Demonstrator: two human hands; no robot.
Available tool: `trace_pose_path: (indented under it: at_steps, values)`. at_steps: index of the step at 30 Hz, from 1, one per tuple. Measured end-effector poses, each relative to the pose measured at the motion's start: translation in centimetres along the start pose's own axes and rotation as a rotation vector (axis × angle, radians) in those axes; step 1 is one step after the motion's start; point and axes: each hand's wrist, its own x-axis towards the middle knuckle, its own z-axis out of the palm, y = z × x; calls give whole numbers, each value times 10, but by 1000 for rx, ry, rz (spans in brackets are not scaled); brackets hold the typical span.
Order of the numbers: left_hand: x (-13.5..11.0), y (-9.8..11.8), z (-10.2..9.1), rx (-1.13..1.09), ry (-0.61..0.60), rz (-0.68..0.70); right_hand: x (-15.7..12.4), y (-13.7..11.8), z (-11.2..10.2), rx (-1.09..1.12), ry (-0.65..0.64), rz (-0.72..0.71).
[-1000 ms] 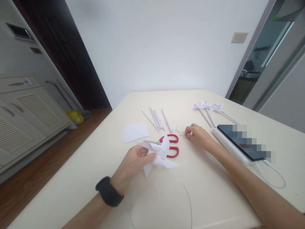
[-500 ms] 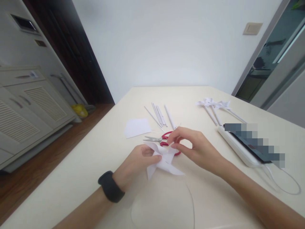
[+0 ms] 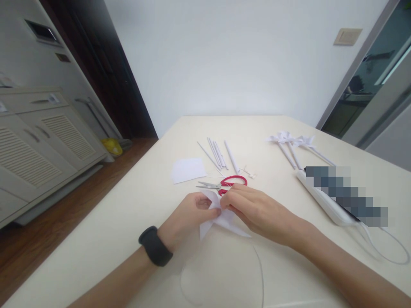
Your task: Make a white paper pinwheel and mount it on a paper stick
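Note:
A white paper pinwheel [image 3: 227, 221] with pointed blades is held above the table in front of me. My left hand [image 3: 191, 216] grips it from the left, thumb pressed on its middle and fingers behind. Closed in a pinch, my right hand [image 3: 253, 209] presses at the pinwheel's centre and hides part of it. Whether it pinches the paper or something small there, I cannot tell. Just beyond the hands lie scissors [image 3: 236, 180] with red handles, blades pointing left and slightly apart. The right hand partly covers their lower handle.
White paper sheets [image 3: 189, 170] lie left of several rolled paper sticks [image 3: 215, 153]. Finished pinwheels [image 3: 284, 137] on sticks rest at the back right. A white power strip [image 3: 324, 201] with a blurred dark object and cable lies right. A thin cord [image 3: 260, 273] curves near the front edge.
My right hand has moved left and down from the folded blade to the pinwheel's centre, its fingers closing together. More of the scissors' upper handle now shows. The view has shifted slightly.

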Motion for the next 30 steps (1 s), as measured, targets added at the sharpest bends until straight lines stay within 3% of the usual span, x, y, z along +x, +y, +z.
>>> trace_pose_path:
  at_steps: [7,17,30]
  values:
    - [-1,-3,-2,-49,-68,71,3,-10,2,-124,30,-168]
    - [4,-17,-7,-45,-67,122,1,-6,12,-2,124,-67]
    - [1,-10,-4,-86,-64,150,3,-8,13,-54,122,-78]
